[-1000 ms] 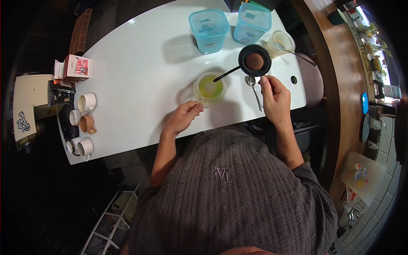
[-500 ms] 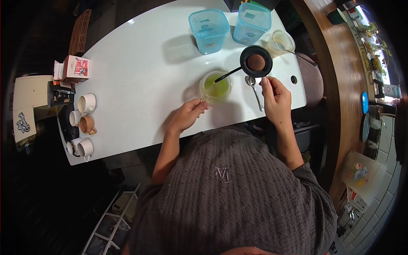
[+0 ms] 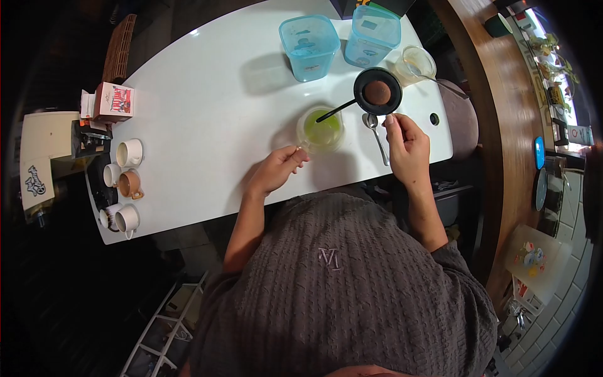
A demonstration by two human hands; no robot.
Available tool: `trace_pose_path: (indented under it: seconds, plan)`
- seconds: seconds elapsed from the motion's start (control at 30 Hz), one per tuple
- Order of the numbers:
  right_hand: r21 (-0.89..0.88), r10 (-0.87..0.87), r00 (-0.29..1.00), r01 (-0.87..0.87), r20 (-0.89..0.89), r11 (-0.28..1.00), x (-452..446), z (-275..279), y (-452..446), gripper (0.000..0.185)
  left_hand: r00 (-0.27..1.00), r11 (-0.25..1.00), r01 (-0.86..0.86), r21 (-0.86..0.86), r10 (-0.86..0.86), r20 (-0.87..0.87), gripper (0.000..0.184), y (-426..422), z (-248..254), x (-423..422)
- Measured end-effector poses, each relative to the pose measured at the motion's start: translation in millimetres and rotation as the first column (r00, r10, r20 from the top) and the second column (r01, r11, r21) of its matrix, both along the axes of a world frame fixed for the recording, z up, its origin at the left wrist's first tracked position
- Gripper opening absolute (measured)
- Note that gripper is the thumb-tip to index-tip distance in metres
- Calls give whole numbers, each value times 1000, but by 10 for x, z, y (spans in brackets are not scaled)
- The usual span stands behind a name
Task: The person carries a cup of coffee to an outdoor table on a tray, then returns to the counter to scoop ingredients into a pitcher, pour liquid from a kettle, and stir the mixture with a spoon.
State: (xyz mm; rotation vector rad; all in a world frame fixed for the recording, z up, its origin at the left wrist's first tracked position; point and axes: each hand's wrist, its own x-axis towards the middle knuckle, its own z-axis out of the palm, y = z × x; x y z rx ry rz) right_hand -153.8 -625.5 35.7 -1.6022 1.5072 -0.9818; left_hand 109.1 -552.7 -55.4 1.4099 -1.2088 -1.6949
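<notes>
My left hand (image 3: 279,169) is closed on the handle of a clear glass cup (image 3: 339,139) on the table, with green liquid (image 3: 323,131) inside. Up to the right, my right hand (image 3: 409,141) grips the handle of a small black gooseneck kettle (image 3: 396,103), its top round with a brown centre. The kettle's thin spout (image 3: 339,112) reaches left and ends over the cup. Whether liquid runs from the spout is hard to make out. Just left of my right hand lies a metal spoon (image 3: 379,141), below the kettle.
Two blue translucent containers (image 3: 309,53) stand at the back of the white table (image 3: 207,125). Right of them is a clear jar (image 3: 418,63) with a long-handled utensil in it. Several mugs (image 3: 130,152) and a box (image 3: 115,100) line the left edge. A round hole (image 3: 434,119) pierces the right end.
The view is almost the same. The glass cup has shifted very slightly, and its green liquid looks a little different at the surface. Both hands keep their hold.
</notes>
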Motion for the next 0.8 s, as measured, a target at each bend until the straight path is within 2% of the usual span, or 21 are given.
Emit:
trace_pose_path:
  seconds: [0.47, 0.67, 0.8]
  plan:
    - [11, -25, 1000, 25, 9, 1000, -54, 14, 25, 29, 1000, 1000, -19, 7, 19, -12, 42, -15, -61, 33]
    - [0, -43, 999, 43, 23, 999, -68, -21, 13, 29, 1000, 1000, -10, 9, 10, 9, 42, -46, 86, -122]
    - [-2, -27, 999, 27, 30, 1000, -129, -40, 2, 27, 1000, 999, -23, 32, 23, 0, 42, 29, -35, -12]
